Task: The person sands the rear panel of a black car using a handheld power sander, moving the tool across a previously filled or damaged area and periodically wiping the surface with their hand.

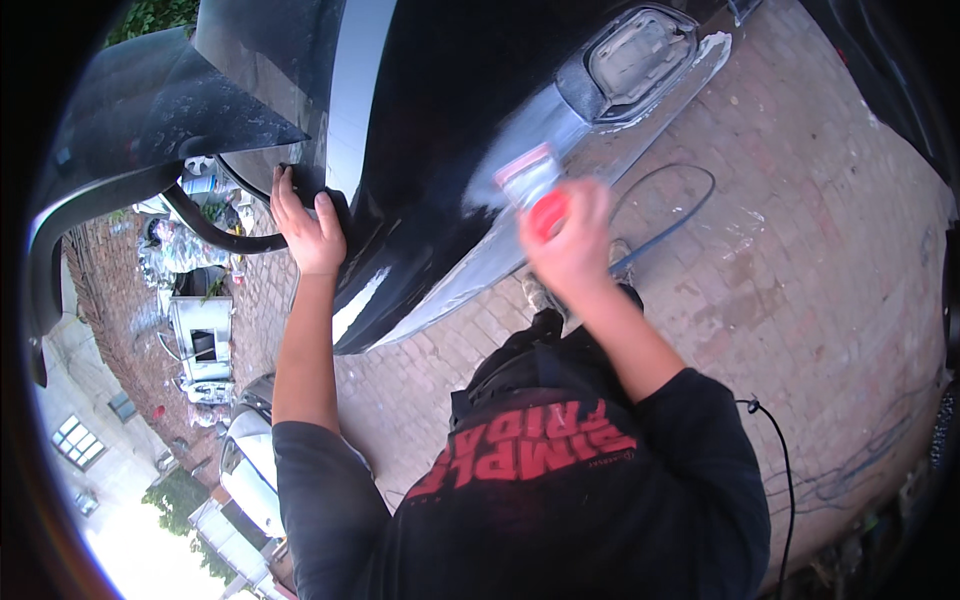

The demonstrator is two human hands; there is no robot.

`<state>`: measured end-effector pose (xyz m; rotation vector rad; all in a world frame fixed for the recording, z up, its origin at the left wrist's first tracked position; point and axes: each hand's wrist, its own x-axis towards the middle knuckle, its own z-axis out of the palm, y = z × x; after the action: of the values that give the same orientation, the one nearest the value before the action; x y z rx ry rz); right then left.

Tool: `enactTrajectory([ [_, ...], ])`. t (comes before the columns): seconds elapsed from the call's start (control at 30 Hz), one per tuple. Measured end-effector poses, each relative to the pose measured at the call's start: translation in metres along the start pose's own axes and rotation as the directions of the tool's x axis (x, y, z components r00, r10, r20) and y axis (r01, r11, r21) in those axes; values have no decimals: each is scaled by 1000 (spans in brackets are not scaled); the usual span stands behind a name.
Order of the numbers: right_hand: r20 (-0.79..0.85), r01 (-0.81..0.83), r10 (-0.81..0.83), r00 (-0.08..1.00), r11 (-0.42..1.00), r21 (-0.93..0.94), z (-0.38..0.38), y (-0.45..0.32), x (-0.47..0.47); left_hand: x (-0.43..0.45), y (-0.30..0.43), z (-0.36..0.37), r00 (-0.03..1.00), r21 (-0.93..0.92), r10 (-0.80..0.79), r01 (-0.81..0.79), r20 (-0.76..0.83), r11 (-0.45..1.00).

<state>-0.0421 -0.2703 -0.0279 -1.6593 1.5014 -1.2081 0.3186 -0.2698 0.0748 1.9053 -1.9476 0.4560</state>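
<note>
My right hand (581,244), blurred, is closed around the red knob of a hand sanding block (527,178). The block's flat rectangular plate lies over a dull grey sanded patch (544,120) on a glossy black car body panel (442,97). Beyond that patch is a rounded recess (643,56) in the bodywork, with whitish residue along its edge. A pale, scuffed strip (472,259) follows the panel's lower edge. My left hand (309,232) rests on the dark edge of the body opening, fingers spread, holding nothing.
A dark panel (150,105) juts out at upper left, above a curved black arm (214,232). On the brick paving (720,300) lies a looped hose (709,199); a black cable (784,457) runs at right. Bagged clutter (184,251) and a white car (247,472) stand left.
</note>
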Motion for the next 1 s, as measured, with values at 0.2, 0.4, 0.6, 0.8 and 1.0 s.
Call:
enactTrajectory([
  [0.2, 241, 216, -211, 947, 976, 6, 40, -38, -83, -2, -4, 4, 1000, 40, -4, 4, -9, 999],
  [0.4, -11, -161, 161, 987, 975, -150, 2, -29, 8, -5, 0, 3, 998, 54, -26, 29, -61, 998],
  [0.6, 65, -74, 99, 993, 948, -309, 11, -59, 4, -1, 5, 12, 996, 29, -48, 51, -79, 998],
  [0.8, 469, 113, 0, 883, 970, -213, 62, -128, -99, -6, -6, 15, 996, 46, -54, 57, -74, 997],
  [1.0, 248, -8, 92, 964, 947, -321, 35, -103, -45, -7, -6, 11, 995, 45, -64, 67, -70, 997],
])
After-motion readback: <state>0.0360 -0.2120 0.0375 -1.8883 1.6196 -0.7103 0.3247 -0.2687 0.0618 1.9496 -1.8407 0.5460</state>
